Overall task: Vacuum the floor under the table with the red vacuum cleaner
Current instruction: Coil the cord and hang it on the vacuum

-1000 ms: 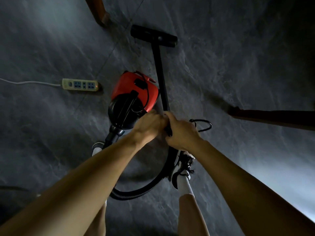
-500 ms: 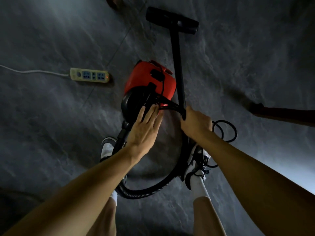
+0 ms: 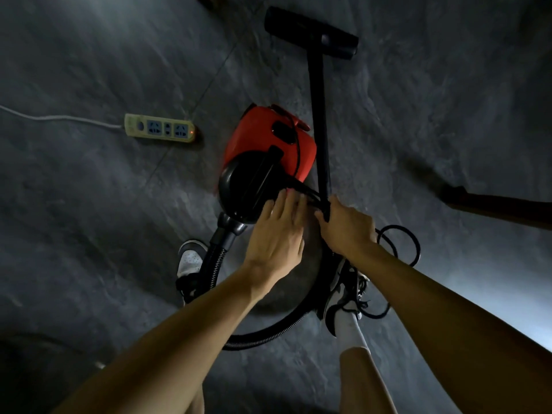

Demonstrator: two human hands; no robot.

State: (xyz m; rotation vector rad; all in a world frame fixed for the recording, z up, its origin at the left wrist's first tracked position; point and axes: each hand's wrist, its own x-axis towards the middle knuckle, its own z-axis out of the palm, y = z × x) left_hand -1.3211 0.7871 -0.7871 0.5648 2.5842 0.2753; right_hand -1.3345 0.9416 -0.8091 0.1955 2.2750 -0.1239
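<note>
The red vacuum cleaner (image 3: 263,138) with its black rounded end sits on the dark stone floor (image 3: 89,234). Its black wand (image 3: 319,115) runs up to the wide black floor nozzle (image 3: 310,32). My right hand (image 3: 346,228) grips the wand's lower end together with strands of black cord (image 3: 304,191) that lead to the cleaner. My left hand (image 3: 279,237) hovers with straight fingers over the black end and the cord, holding nothing. A ribbed black hose (image 3: 268,336) curves from the cleaner round behind my feet.
A cream power strip (image 3: 159,132) with a lit red light lies left of the cleaner, its white cable running left. Loops of black cord (image 3: 400,246) lie right of my right shoe (image 3: 343,297). A wooden table leg (image 3: 501,207) reaches in from the right.
My left hand let go of the wand and opened, its fingers now straight over the cleaner's black end. My right hand keeps its grip. The view shifted, putting the cleaner further right.
</note>
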